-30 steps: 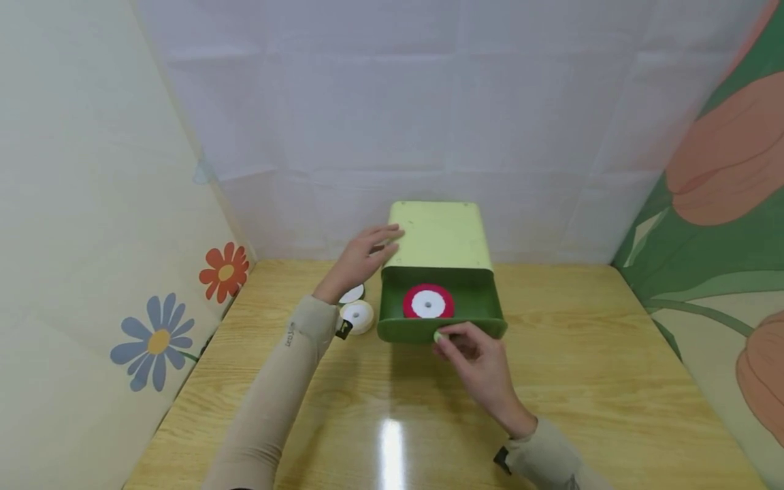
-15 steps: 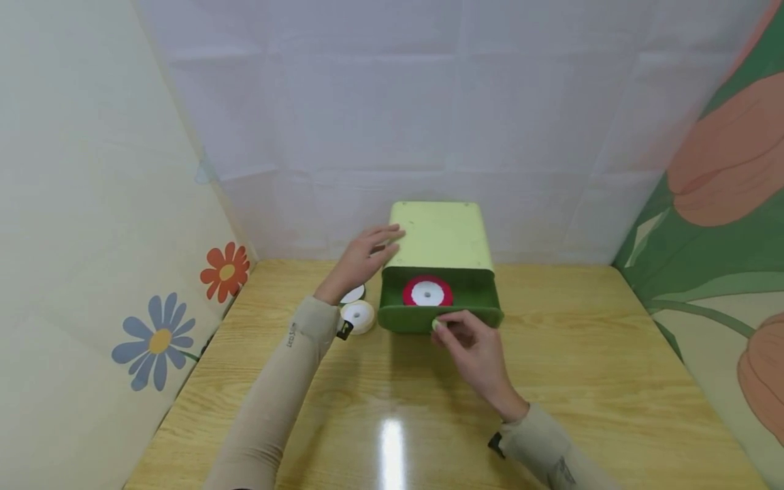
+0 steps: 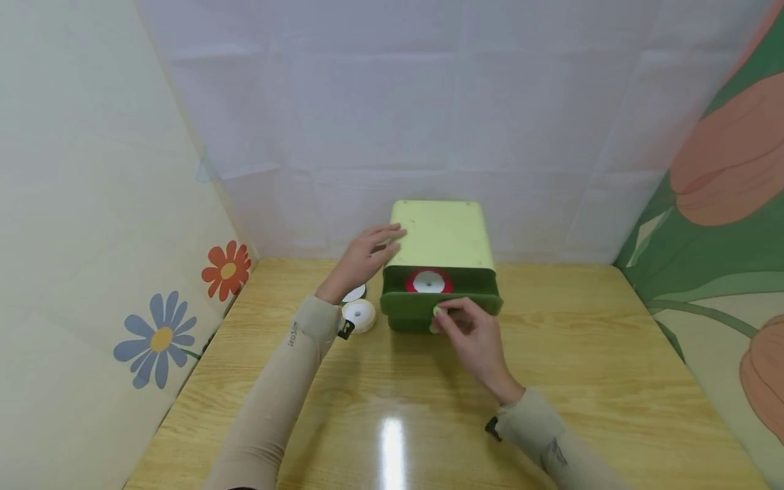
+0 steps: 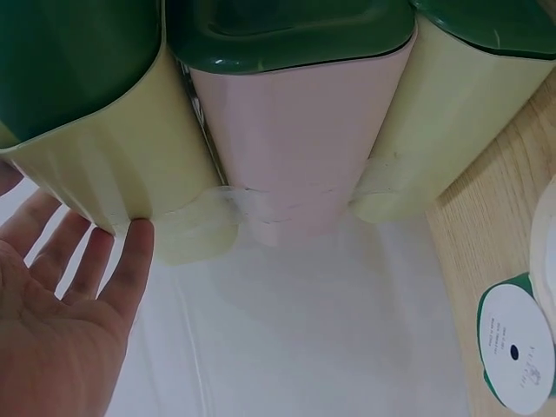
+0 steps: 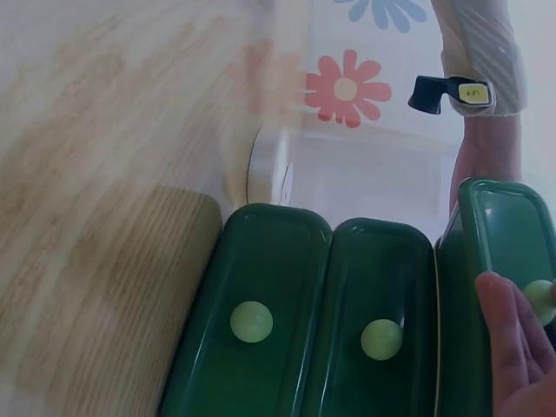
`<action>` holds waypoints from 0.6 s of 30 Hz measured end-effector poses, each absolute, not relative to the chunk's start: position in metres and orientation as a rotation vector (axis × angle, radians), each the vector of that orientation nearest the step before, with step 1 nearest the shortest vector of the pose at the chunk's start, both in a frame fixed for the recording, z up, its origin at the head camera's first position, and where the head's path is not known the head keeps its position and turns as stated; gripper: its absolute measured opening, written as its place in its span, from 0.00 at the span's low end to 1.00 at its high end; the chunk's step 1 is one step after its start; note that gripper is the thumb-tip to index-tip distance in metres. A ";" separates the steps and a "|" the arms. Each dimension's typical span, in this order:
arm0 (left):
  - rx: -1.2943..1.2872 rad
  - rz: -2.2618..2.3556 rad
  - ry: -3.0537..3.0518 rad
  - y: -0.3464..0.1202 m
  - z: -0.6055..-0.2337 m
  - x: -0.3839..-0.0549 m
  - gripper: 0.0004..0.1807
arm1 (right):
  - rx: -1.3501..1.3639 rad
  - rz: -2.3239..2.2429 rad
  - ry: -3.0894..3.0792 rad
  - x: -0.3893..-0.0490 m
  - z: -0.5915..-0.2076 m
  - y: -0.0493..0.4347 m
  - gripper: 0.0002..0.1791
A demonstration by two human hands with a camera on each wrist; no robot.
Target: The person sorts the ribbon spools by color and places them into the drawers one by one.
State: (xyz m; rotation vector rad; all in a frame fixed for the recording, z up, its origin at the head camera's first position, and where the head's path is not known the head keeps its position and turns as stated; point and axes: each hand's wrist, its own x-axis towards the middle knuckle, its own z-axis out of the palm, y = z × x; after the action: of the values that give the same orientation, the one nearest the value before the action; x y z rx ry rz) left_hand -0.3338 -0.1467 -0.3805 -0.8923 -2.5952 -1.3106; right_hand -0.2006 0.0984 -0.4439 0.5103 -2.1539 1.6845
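Observation:
A small cabinet (image 3: 439, 235) of stacked compartments stands at the back of the table, pale yellow on top. Its dark green top drawer (image 3: 404, 302) is partly out, and a red ribbon spool (image 3: 429, 282) with a white face lies inside, its near part hidden behind the drawer front. My right hand (image 3: 479, 340) pinches the round pale green knob (image 3: 437, 311) of that drawer. With fingers extended, my left hand (image 3: 367, 255) rests against the cabinet's upper left side; the left wrist view shows its fingertips (image 4: 139, 234) touching the yellow shell.
Left of the cabinet, beneath my left forearm, lie a cream ribbon spool (image 3: 358, 316) and a green one (image 4: 517, 347). Two lower drawers (image 5: 382, 287) with pale knobs are closed. A white sheet (image 3: 367, 136) hangs behind the wooden table (image 3: 569, 354).
The top drawer has slid inward, with my right hand following on its knob. Less of the red spool shows now. My left hand keeps its place on the cabinet.

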 end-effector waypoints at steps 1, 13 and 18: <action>-0.893 -1.312 -2.594 -0.147 -0.381 -0.334 0.25 | 0.507 1.686 -2.152 -0.202 -0.443 0.098 0.06; -0.892 -1.307 -2.586 -0.146 -0.383 -0.336 0.25 | 0.467 1.677 -2.173 -0.213 -0.430 0.094 0.06; -0.888 -1.305 -2.592 -0.147 -0.384 -0.336 0.25 | 0.454 1.692 -2.180 -0.209 -0.413 0.091 0.06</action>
State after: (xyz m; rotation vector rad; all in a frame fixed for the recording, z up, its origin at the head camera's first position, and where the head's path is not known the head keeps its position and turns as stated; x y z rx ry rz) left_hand -0.3357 -0.1472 -0.3843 -0.8881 -2.5925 -1.3048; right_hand -0.2092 0.0906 -0.4134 0.4540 -2.1801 1.6920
